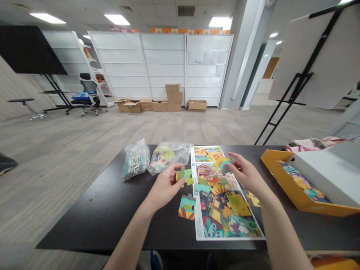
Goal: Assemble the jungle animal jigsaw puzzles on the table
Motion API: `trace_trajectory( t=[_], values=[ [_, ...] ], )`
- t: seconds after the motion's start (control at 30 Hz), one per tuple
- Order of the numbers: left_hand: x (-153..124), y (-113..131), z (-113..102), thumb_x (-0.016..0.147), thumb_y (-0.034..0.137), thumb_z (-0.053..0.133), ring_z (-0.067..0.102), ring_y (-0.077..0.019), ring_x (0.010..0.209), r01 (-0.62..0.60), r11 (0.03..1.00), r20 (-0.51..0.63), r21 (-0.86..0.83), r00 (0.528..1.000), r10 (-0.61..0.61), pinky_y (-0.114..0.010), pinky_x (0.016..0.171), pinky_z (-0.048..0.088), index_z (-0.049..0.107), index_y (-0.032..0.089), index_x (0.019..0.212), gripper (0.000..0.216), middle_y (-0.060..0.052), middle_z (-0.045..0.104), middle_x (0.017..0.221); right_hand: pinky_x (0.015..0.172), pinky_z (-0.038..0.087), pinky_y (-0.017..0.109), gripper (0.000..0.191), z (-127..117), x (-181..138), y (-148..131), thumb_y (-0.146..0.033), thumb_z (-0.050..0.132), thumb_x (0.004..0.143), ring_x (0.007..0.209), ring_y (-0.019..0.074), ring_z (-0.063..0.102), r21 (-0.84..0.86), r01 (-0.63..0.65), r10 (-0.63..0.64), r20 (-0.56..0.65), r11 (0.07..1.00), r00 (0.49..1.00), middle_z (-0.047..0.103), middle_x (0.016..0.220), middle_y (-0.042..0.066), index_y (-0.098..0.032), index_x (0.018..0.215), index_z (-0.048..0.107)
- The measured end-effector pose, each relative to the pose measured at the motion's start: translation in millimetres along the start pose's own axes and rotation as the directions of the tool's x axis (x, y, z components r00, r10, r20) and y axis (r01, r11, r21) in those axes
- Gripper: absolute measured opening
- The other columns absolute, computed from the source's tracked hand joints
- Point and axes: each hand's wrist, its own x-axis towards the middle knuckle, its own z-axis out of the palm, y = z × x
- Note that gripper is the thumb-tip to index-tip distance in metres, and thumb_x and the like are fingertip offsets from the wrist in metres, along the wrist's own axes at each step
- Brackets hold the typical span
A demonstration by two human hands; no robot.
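My left hand is closed on a green and yellow puzzle piece, just left of the printed puzzle sheet. Over the sheet's upper right, my right hand pinches a yellow and teal puzzle piece between thumb and fingers. Several loose pieces lie on the sheet, among them a yellow one. Beside its left edge lies a teal and brown piece. Another yellow piece is partly hidden by my right forearm.
Two clear plastic bags of puzzle pieces, a fuller bag and a flatter bag, lie at the back of the black table. On the right stands an orange-edged box with colourful printed contents. Cardboard boxes line the far shelves.
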Motion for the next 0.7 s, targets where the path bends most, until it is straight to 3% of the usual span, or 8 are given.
trace_trajectory(
  t=[0.13,0.23,0.37,0.47,0.53,0.6,0.7],
  values=[
    [-4.5,-3.1,-16.9,0.086,0.029,0.057,0.065,-0.0169,0.067,-0.033,0.901,0.058,0.432,0.998,0.008,-0.027,0.061,0.049,0.062,0.019,0.122,0.038,-0.002,0.071,0.084,0.062,0.046,0.031,0.044,-26.9,2.9,32.5,-0.047,0.057,0.083,0.067,0.0203,0.064,-0.206,-0.118,0.098,-0.105,0.971,0.990,0.074,0.083,0.006,-0.018,0.116,0.062],
    [-5.1,-7.2,-22.8,0.086,0.030,0.058,0.067,-0.0203,0.078,-0.043,0.791,0.045,0.610,0.999,0.019,-0.028,0.066,0.049,0.067,0.021,0.119,0.035,-0.004,0.072,0.092,0.061,0.046,0.031,0.041,-30.3,5.4,41.7,-0.047,0.059,0.082,0.068,0.0211,0.066,-0.239,-0.131,0.109,-0.101,0.962,0.989,0.075,0.081,0.006,-0.019,0.112,0.063],
    [-7.0,-4.5,-25.5,0.085,0.029,0.062,0.067,-0.0227,0.092,-0.013,0.641,0.014,0.767,1.000,0.003,-0.030,0.075,0.049,0.069,0.025,0.116,0.032,-0.004,0.071,0.109,0.065,0.047,0.030,0.036,-15.1,12.4,38.7,-0.043,0.061,0.080,0.068,0.0207,0.068,-0.258,-0.134,0.116,-0.081,0.957,0.990,0.075,0.078,0.004,-0.019,0.107,0.065],
    [-8.4,0.8,-26.1,0.085,0.029,0.064,0.068,-0.0224,0.092,0.017,0.537,-0.036,0.844,0.999,0.025,-0.032,0.076,0.050,0.070,0.026,0.109,0.025,-0.003,0.070,0.112,0.068,0.048,0.030,0.031,-5.2,16.7,40.7,-0.036,0.062,0.080,0.072,0.0212,0.069,-0.386,-0.163,0.145,-0.075,0.908,0.987,0.074,0.081,0.005,-0.018,0.104,0.067],
    [-7.7,2.3,-25.2,0.088,0.031,0.062,0.069,-0.0221,0.092,0.017,0.504,-0.084,0.864,0.990,0.111,-0.033,0.078,0.052,0.071,0.026,0.103,0.018,-0.004,0.067,0.112,0.072,0.049,0.031,0.031,-4.3,17.5,44.1,-0.034,0.061,0.081,0.079,0.0233,0.069,-0.497,-0.165,0.149,-0.074,0.852,0.986,0.074,0.090,0.010,-0.016,0.105,0.069],
    [-5.8,1.3,-23.6,0.090,0.034,0.061,0.068,-0.0232,0.098,-0.019,0.481,-0.107,0.877,0.966,0.233,-0.035,0.083,0.054,0.071,0.026,0.103,0.019,-0.006,0.060,0.124,0.075,0.049,0.034,0.036,-6.5,17.8,44.4,-0.035,0.061,0.082,0.088,0.0262,0.069,-0.591,-0.161,0.115,-0.115,0.791,0.987,0.071,0.105,0.015,-0.014,0.110,0.070],
    [-1.5,-3.5,-21.1,0.089,0.035,0.063,0.064,-0.0270,0.113,-0.095,0.465,-0.066,0.880,0.946,0.318,-0.038,0.088,0.055,0.067,0.025,0.118,0.031,-0.010,0.046,0.146,0.078,0.050,0.035,0.038,-5.0,20.9,31.0,-0.034,0.058,0.086,0.087,0.0252,0.068,-0.601,-0.136,0.025,-0.190,0.788,0.982,0.067,0.116,0.018,-0.013,0.116,0.069]
  ],
)
